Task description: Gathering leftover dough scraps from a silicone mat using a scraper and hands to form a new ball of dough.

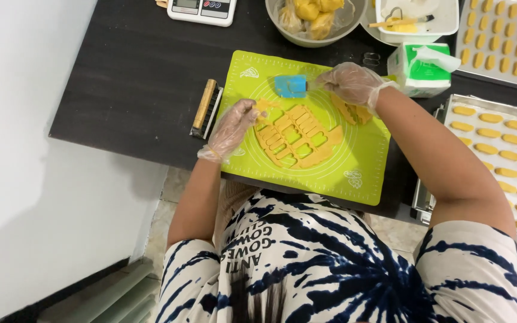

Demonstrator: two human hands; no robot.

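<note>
Both gloved hands reach over the green mat (354, 167) on the desk (133, 78): the left hand (231, 128) pinches a dough scrap (262, 107) beside the cut dough sheet (297, 139), and the right hand's (351, 84) fingers grip a blue scraper (290, 86). A bowl (282, 30) holds dough lumps, and two trays (450, 116) carry rows of oval pieces.

At twelve o'clock the scale (201, 9) and dough bowl (313, 21) are cut off by the frame edge; at three, both baking trays (498, 149) run out (cookie count unclear).
</note>
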